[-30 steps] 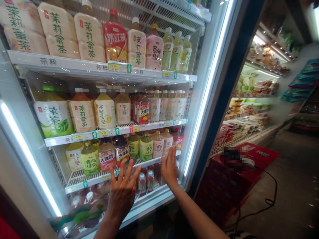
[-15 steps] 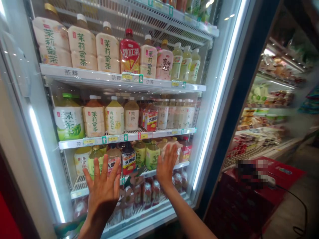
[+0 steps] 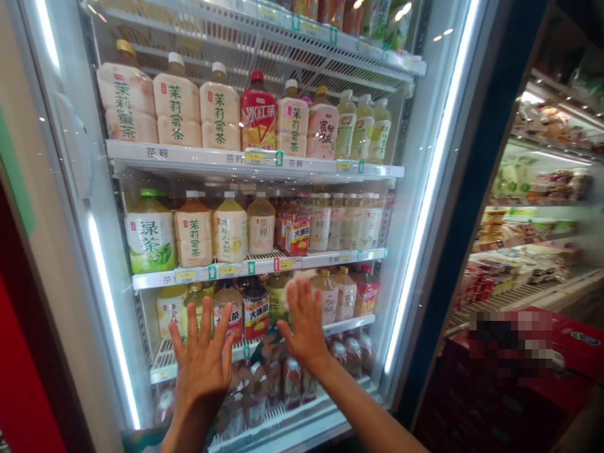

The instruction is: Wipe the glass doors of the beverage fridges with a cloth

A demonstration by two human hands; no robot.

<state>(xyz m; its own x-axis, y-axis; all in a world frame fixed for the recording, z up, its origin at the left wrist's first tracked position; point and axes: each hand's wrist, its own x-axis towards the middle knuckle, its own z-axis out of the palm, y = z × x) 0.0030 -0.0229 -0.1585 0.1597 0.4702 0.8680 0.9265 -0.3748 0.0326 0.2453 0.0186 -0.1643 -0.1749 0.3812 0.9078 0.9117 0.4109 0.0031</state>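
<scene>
Shop lighting is glaring off a refrigerated drinks cooler, and your two hands are spreading out in front of its glass door. Your left hand is opening its grip wide, fingers fanned and palm toward the glass, with nothing in hold. Your right hand is doing the same, slightly higher and to the right, also empty. You can't tell whether either palm is touching the glass. Behind the door, your left hand is covering part of a row of tea bottles, while a 大冰茶 bottle is standing between your hands. A pale tea bottle is standing just beyond your right hand. Small red-labelled bottles are filling the shelf below. Off to the right, snack shelves are lining an aisle, above red crates.
</scene>
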